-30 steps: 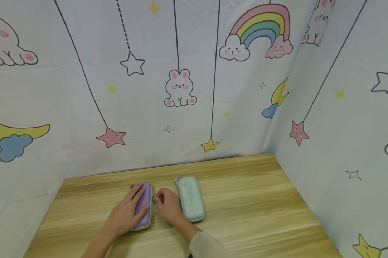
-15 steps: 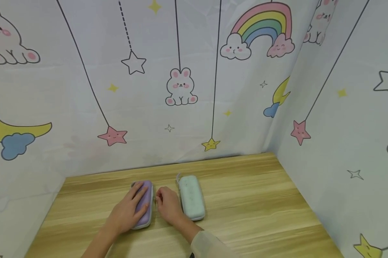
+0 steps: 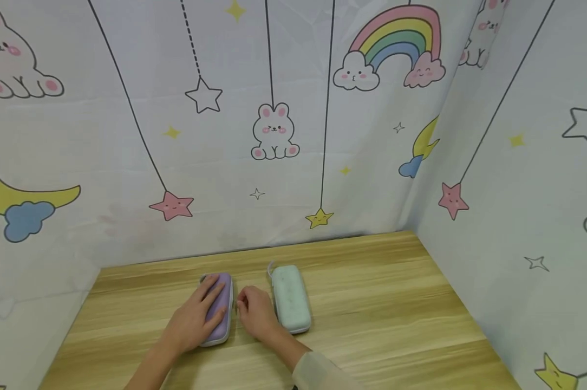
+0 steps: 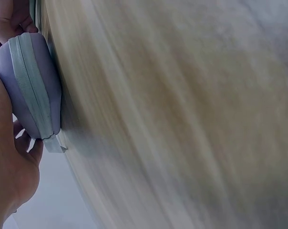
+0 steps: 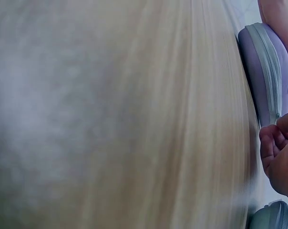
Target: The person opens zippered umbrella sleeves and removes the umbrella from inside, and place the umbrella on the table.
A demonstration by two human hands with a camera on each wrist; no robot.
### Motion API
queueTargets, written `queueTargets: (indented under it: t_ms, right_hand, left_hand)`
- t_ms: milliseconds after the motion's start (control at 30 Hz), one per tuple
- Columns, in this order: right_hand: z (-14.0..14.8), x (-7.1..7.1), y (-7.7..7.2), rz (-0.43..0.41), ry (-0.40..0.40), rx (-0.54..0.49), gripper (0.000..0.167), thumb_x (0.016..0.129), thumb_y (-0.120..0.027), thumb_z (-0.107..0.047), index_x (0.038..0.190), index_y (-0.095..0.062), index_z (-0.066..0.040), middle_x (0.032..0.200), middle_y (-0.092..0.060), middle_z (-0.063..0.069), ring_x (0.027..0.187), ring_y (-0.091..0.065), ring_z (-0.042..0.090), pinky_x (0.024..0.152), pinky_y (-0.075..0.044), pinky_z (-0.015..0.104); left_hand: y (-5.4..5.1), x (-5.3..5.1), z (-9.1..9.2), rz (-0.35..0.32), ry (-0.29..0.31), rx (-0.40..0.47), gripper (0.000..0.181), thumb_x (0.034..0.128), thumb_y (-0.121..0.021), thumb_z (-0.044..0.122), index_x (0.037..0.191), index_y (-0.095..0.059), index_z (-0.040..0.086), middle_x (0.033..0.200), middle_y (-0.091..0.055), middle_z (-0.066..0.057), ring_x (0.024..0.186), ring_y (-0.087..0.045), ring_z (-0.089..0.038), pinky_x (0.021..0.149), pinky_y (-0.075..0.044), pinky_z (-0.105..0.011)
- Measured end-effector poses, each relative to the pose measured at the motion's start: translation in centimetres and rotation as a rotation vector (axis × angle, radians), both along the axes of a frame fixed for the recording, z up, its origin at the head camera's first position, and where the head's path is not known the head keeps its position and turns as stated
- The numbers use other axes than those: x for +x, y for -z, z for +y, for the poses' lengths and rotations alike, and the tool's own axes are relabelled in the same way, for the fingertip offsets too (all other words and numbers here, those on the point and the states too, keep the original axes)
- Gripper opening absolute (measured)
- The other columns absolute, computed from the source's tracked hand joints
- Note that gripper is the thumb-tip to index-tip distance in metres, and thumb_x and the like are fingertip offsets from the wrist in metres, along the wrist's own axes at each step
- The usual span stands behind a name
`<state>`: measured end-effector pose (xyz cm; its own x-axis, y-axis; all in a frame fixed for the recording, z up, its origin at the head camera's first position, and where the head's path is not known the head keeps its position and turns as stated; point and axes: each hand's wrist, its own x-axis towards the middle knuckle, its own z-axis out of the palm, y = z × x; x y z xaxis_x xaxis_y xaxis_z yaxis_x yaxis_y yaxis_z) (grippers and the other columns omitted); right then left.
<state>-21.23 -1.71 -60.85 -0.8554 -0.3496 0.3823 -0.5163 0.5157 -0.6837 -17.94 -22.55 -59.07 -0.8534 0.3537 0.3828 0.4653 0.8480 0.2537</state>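
A purple zippered case (image 3: 220, 299) with a pale zipper band lies on the table at the left. My left hand (image 3: 192, 320) holds it down, fingers spread over its top and curled at the far end, as the left wrist view shows. Close against the case's right side, my right hand (image 3: 258, 314) has its thumb and fingertips pinched together at the zipper. In the right wrist view, a tiny part of the zipper pull (image 5: 278, 115) shows at those fingertips; the rest is hidden. The zipper band (image 5: 268, 62) looks closed along the visible side.
A mint-green zippered case (image 3: 292, 299) with a loop strap (image 3: 269, 268) lies just right of my right hand. The wood-patterned table (image 3: 381, 303) meets a white cloth wall (image 3: 215, 162) printed with bunnies and stars behind it, and another at the right.
Both hands keep nearly the same places on the purple case. The view has shifted slightly; neither case has visibly moved on the table.
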Motion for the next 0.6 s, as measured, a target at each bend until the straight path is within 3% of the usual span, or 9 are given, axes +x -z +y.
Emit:
queueTargets:
  t_ms: [233, 600]
  right_hand:
    - [0.21, 0.34, -0.22, -0.015, -0.03, -0.001, 0.014, 0.097, -0.072, -0.002, 0.09, -0.065, -0.011, 0.08, -0.057, -0.007, 0.069, -0.049, -0.002, 0.062, -0.044, 0.014]
    - [0.43, 0.4, 0.07, -0.038, -0.049, -0.028, 0.013, 0.096, -0.072, -0.001, 0.09, -0.066, -0.011, 0.079, -0.059, -0.009, 0.069, -0.05, -0.004, 0.062, -0.046, 0.013]
  left_hand:
    - [0.08, 0.01, 0.01, 0.017, -0.005, 0.007, 0.062, 0.1024, -0.069, 0.035, 0.152, -0.056, 0.0, 0.164, -0.043, -0.018, 0.146, -0.045, -0.042, 0.101, -0.053, -0.057]
    - [0.03, 0.12, 0.22, -0.041, -0.013, 0.037, 0.063, 0.1027, -0.069, 0.035, 0.154, -0.054, 0.001, 0.165, -0.042, -0.017, 0.149, -0.043, -0.042, 0.103, -0.052, -0.059]
